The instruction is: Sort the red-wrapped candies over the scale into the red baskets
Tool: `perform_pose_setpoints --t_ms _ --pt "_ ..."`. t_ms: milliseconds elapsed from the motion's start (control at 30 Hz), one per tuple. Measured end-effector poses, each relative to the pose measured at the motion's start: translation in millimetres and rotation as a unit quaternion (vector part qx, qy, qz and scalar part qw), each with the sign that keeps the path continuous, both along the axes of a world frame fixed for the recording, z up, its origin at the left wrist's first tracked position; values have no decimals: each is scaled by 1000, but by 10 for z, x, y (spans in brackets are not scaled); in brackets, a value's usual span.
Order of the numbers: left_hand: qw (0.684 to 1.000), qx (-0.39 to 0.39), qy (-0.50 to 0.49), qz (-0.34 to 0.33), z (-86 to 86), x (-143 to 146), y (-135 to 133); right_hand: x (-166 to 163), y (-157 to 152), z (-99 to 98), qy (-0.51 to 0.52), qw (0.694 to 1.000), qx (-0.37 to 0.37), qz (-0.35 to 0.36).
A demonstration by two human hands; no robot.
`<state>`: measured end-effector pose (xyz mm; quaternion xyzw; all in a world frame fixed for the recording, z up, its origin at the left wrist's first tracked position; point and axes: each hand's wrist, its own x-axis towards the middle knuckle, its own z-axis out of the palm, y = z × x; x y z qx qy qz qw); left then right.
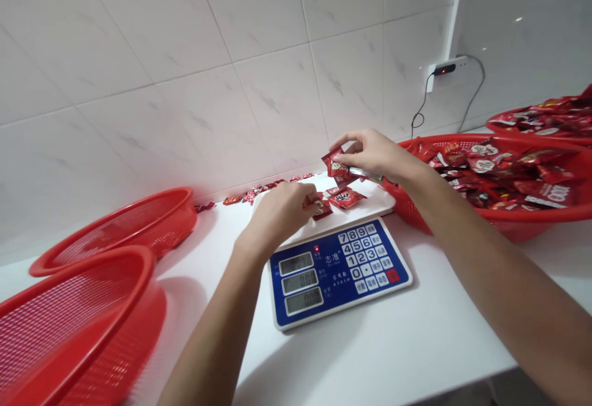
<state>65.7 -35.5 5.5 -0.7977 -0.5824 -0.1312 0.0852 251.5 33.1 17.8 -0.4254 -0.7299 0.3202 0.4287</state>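
My right hand (367,152) is over the right part of the white weighing tray (377,203), pinching small red snack packets (337,164) above it. At the tray's middle, my left hand (287,210) has its fingers closed at the edge of another red snack packet (322,210); its fingertips are partly hidden. Between the hands an orange-red packet (346,197) lies on the tray. The tray belongs to a digital scale (340,270) with a blue keypad panel and three small displays.
A red basket (522,213) heaped with packets stands at right, with another filled basket (494,123) behind. Two red mesh baskets (148,270) (185,199) stand at left. Loose packets (259,191) line the tiled wall behind the scale. A cable (423,103) hangs from a socket strip.
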Motion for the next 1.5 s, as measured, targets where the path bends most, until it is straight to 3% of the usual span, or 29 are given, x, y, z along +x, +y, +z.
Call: perform_pose_setpoints --t_ms 100,267,467,833,1000,1067,1200,1367,1500 --pt "1000 5 17 -8 -9 26 -8 6 -18 10 -14 1000 -2 4" --pt "994 -82 -40 -56 145 -33 -117 36 -41 36 -23 1000 -6 -6" --pt "988 31 -141 -57 261 -9 -202 65 -46 50 -23 1000 -7 -17" --pt "991 22 -120 -52 225 30 -197 57 -57 58 -16 1000 -13 -13" --pt "993 -100 -32 -52 145 -8 -136 53 -71 68 -20 1000 -12 -7" --pt "991 -116 -21 -61 92 -15 -89 52 -74 68 -25 1000 -13 -8" --pt "996 -61 -18 -68 55 -14 -34 61 -69 59 -29 999 -12 -7" --pt "996 3 -61 -68 153 -25 -90 71 -68 62 -16 1000 -10 -1" --pt "995 -2 -61 -76 203 -37 -139 65 -73 66 -15 1000 -16 1"
